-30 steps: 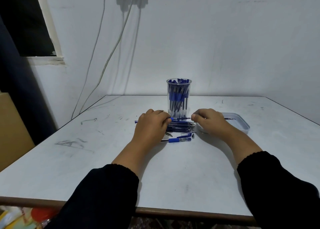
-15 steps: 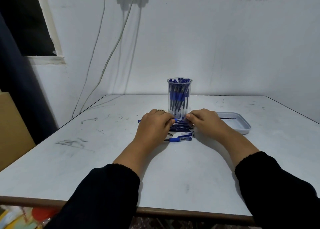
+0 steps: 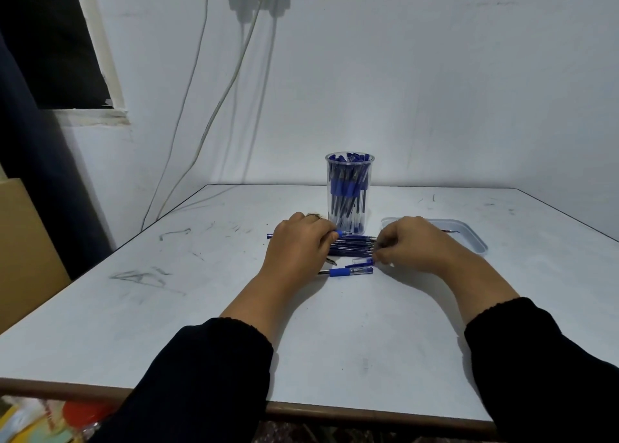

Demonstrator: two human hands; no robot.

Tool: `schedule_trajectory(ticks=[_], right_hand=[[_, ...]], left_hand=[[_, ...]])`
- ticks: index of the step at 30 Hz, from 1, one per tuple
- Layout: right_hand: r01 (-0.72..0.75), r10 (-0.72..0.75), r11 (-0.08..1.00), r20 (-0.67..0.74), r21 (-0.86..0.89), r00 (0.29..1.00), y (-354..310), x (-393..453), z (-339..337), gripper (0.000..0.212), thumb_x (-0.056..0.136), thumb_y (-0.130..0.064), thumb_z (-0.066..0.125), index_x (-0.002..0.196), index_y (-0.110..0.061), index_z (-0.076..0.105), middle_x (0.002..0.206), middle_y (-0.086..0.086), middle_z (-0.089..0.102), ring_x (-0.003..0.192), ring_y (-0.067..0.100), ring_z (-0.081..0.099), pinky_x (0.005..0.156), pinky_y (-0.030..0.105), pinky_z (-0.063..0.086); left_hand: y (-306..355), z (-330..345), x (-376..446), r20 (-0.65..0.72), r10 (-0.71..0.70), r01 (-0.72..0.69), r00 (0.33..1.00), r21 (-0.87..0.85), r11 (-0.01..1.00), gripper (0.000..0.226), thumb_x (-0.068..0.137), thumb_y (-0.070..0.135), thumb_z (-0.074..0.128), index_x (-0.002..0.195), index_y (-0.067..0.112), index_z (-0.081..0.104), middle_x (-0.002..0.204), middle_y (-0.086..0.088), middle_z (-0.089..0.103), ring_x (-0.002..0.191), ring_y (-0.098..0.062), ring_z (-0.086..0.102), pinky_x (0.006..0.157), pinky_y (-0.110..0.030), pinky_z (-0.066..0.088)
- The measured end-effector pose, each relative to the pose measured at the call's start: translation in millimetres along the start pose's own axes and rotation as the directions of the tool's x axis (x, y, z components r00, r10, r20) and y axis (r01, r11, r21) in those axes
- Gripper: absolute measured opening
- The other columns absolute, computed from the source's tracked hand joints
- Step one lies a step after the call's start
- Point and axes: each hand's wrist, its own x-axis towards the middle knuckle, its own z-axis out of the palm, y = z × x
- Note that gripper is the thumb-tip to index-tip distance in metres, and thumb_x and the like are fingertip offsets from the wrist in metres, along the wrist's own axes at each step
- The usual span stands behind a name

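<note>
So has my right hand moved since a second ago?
Yes. The right hand has pulled back from the base of the clear cup toward the person, now at the loose cap.

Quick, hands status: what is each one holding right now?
Left hand: holding a pen.
Right hand: fingers curled at the end of the pen pile; whether it holds one cannot be told.
</note>
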Motion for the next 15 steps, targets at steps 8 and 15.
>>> schedule_trajectory(ticks=[8, 15], right_hand=[[-0.038, 0.161, 0.778, -0.140, 0.627, 0.977, -9, 2, 0, 0.008, 0.081, -0.003, 0.069, 0.084, -0.010, 0.072, 0.075, 0.005, 0.071, 0.063, 0.010, 0.057, 0.065, 0.020, 0.046], [-0.040, 0.149, 0.631, -0.070, 0.775, 0.986, -18, -1, 7, 0.007, 0.085, 0.000, 0.067, 0.091, -0.001, 0.070, 0.064, 0.002, 0.068, 0.050, -0.002, 0.060, 0.050, 0.009, 0.046]], left_hand=[[1, 0, 1, 0.006, -0.013, 0.013, 1.000, -0.004, 1.000, 0.021, 0.096, 0.028, 0.051, 0.103, 0.019, 0.069, 0.093, 0.002, 0.068, 0.086, -0.019, 0.049, 0.070, -0.028, 0.028], [0, 1, 1, -0.002, -0.007, 0.006, 1.000, -0.016, 1.000, 0.020, 0.096, 0.026, 0.052, 0.101, 0.018, 0.069, 0.090, 0.001, 0.067, 0.083, -0.019, 0.048, 0.068, -0.030, 0.032]])
